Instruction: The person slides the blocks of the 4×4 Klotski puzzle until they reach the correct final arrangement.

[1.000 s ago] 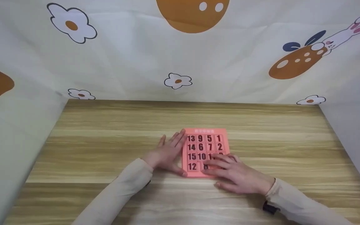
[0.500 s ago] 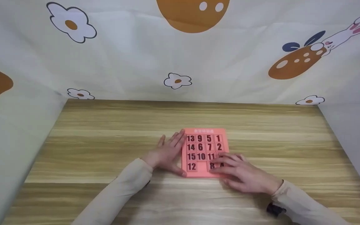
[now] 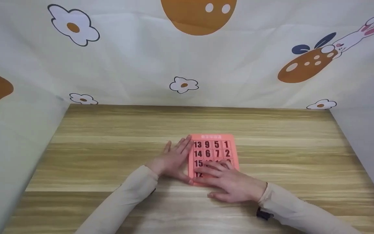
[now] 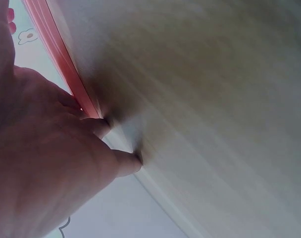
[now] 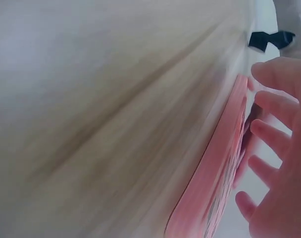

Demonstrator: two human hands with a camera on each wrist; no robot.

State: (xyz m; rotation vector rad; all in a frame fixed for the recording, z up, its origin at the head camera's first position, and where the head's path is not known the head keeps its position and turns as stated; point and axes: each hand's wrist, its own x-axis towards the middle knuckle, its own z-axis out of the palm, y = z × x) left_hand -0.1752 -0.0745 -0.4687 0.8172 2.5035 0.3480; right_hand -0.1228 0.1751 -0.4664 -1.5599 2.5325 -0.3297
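Pink board (image 3: 234, 149): well off surface's (image 3: 109, 130) far edge
Left hand (image 3: 172, 161): spread wide — touching board's left side
Right hand (image 3: 230, 182): loosely spread — over lower tiles (image 3: 198, 163)

A small booth-like work space: a wood-grain tabletop (image 3: 115, 130) is closed in at the back and both sides by pale, creased sheeting (image 3: 135, 55) printed with white flowers (image 3: 89, 33), orange fruit-like shapes (image 3: 196, 22) and a cartoon rabbit (image 3: 352, 41). Whether it stands in a home, office or lab cannot be told.
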